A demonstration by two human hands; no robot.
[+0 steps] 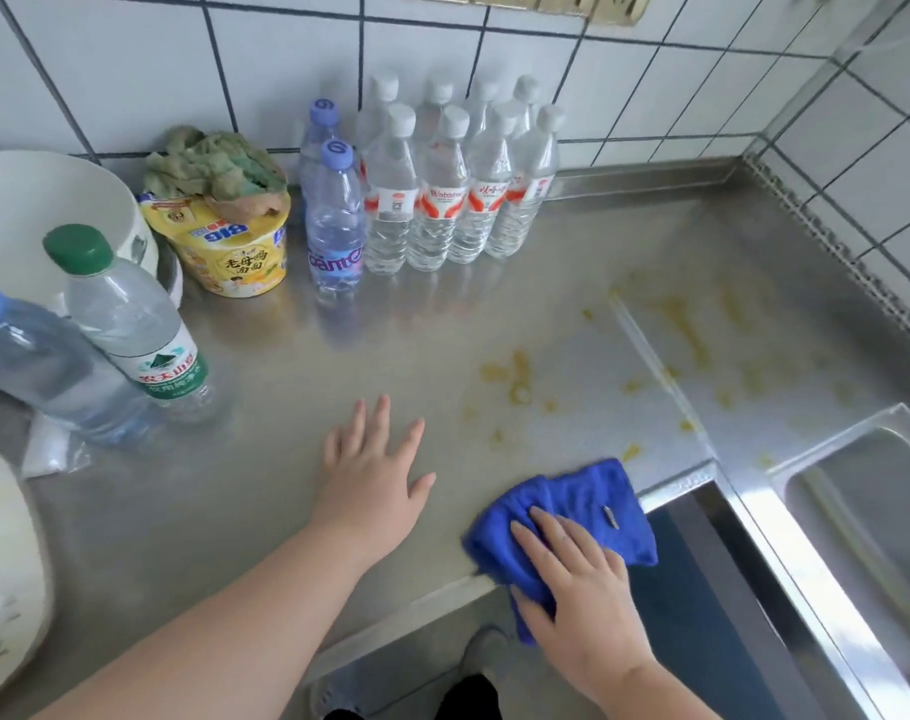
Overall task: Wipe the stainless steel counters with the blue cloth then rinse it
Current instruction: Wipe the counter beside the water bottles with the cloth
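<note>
The stainless steel counter [297, 356] fills the view, with yellow stains [515, 379] right of centre and more on the adjoining counter section [754, 324]. A folded blue cloth [582, 498] lies at the counter's front edge. My right hand [582, 589] presses flat on the cloth's near part, fingers spread over it. My left hand [374, 475] rests palm down on the bare counter to the left of the cloth, fingers apart, holding nothing.
Several water bottles [442, 189] stand by the tiled wall, beside a yellow noodle cup [229, 241] topped with an old rag [213, 163]. Two larger bottles [125, 324] and a white bowl [37, 200] crowd the left. A sink [868, 511] lies at the right.
</note>
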